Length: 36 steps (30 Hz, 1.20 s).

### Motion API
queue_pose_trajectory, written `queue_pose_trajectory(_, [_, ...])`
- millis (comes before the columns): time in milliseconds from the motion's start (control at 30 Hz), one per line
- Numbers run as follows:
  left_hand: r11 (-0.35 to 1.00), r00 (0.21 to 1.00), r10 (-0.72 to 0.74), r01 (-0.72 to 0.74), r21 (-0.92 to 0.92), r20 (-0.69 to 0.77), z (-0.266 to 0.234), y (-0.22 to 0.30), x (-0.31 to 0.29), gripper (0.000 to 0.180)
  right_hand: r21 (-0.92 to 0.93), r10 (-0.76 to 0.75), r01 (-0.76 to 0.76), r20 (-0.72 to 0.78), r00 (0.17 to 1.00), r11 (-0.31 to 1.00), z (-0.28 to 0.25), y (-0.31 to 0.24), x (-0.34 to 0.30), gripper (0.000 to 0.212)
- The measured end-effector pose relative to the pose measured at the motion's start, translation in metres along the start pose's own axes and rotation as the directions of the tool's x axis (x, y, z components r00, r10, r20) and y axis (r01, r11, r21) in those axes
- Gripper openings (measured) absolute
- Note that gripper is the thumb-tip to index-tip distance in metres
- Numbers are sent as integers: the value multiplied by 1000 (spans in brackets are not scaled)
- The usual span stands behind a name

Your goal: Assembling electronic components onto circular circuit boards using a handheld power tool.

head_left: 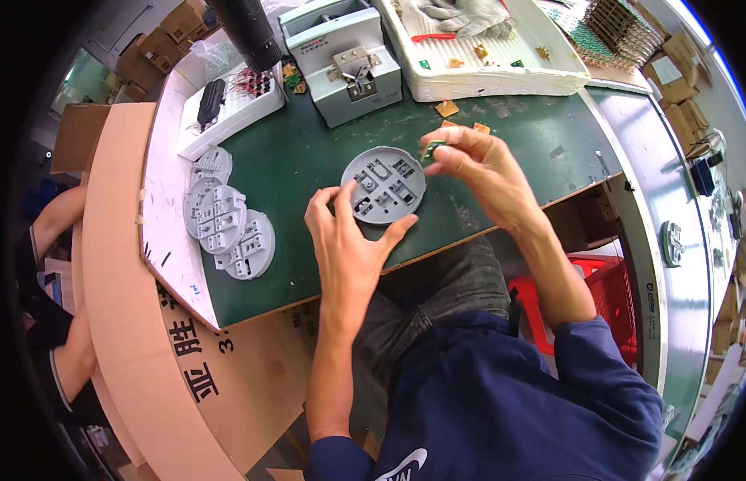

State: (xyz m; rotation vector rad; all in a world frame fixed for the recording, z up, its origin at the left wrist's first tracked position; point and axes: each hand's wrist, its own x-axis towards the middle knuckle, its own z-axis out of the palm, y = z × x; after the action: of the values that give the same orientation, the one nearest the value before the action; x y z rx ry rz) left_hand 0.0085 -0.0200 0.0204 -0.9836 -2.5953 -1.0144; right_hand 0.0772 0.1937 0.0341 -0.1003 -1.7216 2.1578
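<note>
A round grey plastic housing with moulded slots lies on the green table in front of me. My left hand is closed round its left and near rim, thumb at the near right edge. Just beyond the housing's right rim, my right hand pinches a small green circuit board between thumb and fingertips. The board is held above the table, apart from the housing. Behind those fingers lie a few small orange boards, partly hidden by the hand.
Several similar grey housings overlap at the left. A grey machine and a white foam tray with gloves and small boards stand at the back. A white box with wires is back left. Another person's arm shows far left.
</note>
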Motion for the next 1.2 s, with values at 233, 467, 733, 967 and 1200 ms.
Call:
queue_pose_trajectory(233, [977, 996, -21, 1, 212, 90, -11, 40, -4, 77, 397, 247, -269, 106, 963, 878, -7, 6, -2, 18])
queue_pose_trajectory(467, [853, 999, -13, 35, -520, 46, -25, 43, 6, 42, 502, 233, -360, 298, 926, 787, 1, 4, -7, 14])
queue_pose_trajectory(733, [407, 973, -92, 231, -884, 212, -9, 31, 10, 31, 157, 158, -200, 244, 957, 967, 21, -9, -16, 18])
queue_pose_trajectory(967, [521, 978, -187, 177, -835, 91, -14, 27, 10, 29, -188, 42, -31, 55, 998, 982, 42, -27, -23, 41])
queue_pose_trajectory(1200, [689, 956, -111, -123, -715, -271, 14, 25, 5, 27, 272, 160, -178, 88, 983, 946, 50, -13, -25, 43])
